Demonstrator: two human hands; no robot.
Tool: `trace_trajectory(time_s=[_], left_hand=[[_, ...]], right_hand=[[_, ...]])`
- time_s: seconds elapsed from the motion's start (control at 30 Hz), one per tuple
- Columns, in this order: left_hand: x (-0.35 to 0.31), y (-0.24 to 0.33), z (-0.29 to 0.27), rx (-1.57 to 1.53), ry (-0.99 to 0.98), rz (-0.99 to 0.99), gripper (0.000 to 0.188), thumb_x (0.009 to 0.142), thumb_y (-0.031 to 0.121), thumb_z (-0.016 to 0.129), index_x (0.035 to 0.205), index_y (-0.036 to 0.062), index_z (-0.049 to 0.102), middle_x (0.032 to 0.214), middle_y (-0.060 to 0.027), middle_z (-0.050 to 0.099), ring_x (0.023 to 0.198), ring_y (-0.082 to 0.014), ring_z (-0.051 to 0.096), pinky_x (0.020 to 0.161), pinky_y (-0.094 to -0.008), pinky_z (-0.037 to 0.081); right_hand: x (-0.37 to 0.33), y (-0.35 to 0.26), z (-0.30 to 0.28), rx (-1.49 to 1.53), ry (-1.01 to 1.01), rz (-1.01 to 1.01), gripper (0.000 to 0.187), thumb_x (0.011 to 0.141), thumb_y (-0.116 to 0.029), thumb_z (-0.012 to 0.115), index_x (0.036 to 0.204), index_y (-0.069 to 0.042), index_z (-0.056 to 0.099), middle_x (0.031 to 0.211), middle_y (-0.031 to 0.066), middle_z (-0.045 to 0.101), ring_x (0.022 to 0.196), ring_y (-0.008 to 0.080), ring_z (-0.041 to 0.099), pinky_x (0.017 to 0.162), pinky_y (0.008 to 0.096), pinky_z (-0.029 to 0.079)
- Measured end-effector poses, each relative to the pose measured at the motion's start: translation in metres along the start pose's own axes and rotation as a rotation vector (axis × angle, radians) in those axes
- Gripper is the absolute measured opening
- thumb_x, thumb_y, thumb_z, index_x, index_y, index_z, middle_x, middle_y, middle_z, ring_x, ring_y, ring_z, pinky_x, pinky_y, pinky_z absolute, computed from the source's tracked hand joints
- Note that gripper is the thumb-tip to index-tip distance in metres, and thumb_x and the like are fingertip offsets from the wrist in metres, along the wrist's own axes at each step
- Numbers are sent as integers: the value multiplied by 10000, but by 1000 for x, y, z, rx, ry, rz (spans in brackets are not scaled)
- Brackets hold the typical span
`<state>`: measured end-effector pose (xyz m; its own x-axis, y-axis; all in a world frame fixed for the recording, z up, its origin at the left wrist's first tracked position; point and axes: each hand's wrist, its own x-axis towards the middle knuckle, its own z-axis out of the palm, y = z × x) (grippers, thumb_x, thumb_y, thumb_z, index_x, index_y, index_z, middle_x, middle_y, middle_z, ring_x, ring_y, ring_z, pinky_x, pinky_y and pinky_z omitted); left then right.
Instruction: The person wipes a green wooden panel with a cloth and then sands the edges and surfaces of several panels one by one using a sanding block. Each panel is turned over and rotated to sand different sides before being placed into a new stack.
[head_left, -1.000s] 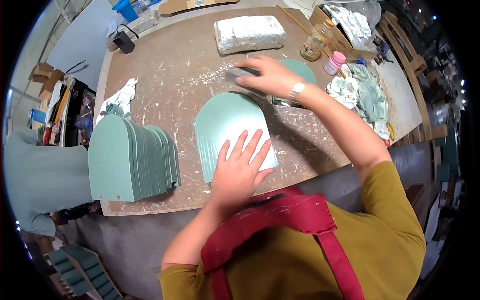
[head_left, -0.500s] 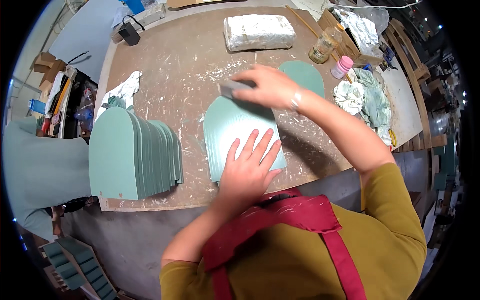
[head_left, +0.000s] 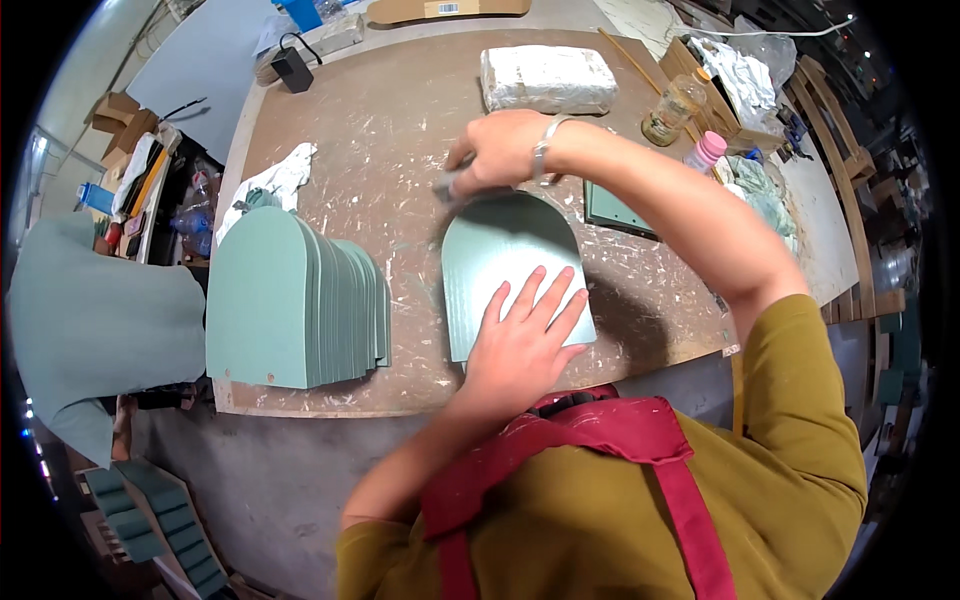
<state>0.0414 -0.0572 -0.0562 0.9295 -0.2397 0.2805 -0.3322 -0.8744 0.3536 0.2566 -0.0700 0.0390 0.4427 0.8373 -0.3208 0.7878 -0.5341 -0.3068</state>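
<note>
A pale green arched panel (head_left: 485,250) lies on the brown worktable, its rounded end away from me. Flat on its lower half rests my left hand (head_left: 525,345), fingers spread. Beyond the rounded end, my right hand (head_left: 497,148) grips a grey sanding block (head_left: 446,188) against or close to the panel's curved edge; the exact contact is hidden by the fingers. Part of another green piece (head_left: 612,208) shows beneath my right forearm. To the left stands a row of similar green arched panels (head_left: 262,300), upright and packed together.
A white wrapped block (head_left: 550,80) sits at the back, with a glass bottle (head_left: 675,108), a pink-capped bottle (head_left: 706,151) and rags (head_left: 765,195) to the right. A white cloth (head_left: 285,180) and black adapter (head_left: 292,70) lie left. Another person (head_left: 105,310) stands beyond the left edge.
My right hand has shifted left around the panel's rounded end with the sanding block. My left hand stays flat on the panel. The whole scene sits farther right in view.
</note>
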Motion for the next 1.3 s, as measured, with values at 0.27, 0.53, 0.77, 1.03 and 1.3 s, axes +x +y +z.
trace_trajectory(time_s=[0.27,0.53,0.77,1.03,1.3], left_hand=[[1,1,1,-32,-8,-19,560,870,371,663,1362,135,540,1464,-82,461,1348,-303,416,1075,-522,342],[3,2,0,-23,14,8,561,861,376,668,1351,135,541,1446,-84,472,1344,-296,415,1084,-507,335],[0,4,7,22,40,-2,553,858,377,664,1336,126,544,1451,-82,462,1347,-288,403,1094,-496,327],[-4,8,13,-8,64,-68,528,872,357,641,1333,119,546,1458,-81,462,1359,-285,405,1102,-494,324],[-9,8,17,-141,17,-142,551,876,346,639,1364,116,525,1465,-77,460,1365,-298,410,1109,-477,333]], right_hand=[[28,-31,1,-82,-207,11,426,794,-382,657,1081,-79,738,937,101,737,825,255,700,766,357,539],[31,-30,17,-133,-179,11,443,780,-394,672,1083,-78,739,951,137,738,854,279,706,778,372,547],[4,-57,41,-238,-123,-306,428,770,-376,708,1135,-152,728,1060,142,677,1018,336,653,869,422,530],[-25,-64,54,-220,-187,-668,387,771,-355,715,1119,-187,730,987,132,663,947,338,658,796,436,538],[-49,-83,53,-332,-98,-916,349,778,-370,714,1081,-198,740,999,139,648,933,318,647,784,451,529]])
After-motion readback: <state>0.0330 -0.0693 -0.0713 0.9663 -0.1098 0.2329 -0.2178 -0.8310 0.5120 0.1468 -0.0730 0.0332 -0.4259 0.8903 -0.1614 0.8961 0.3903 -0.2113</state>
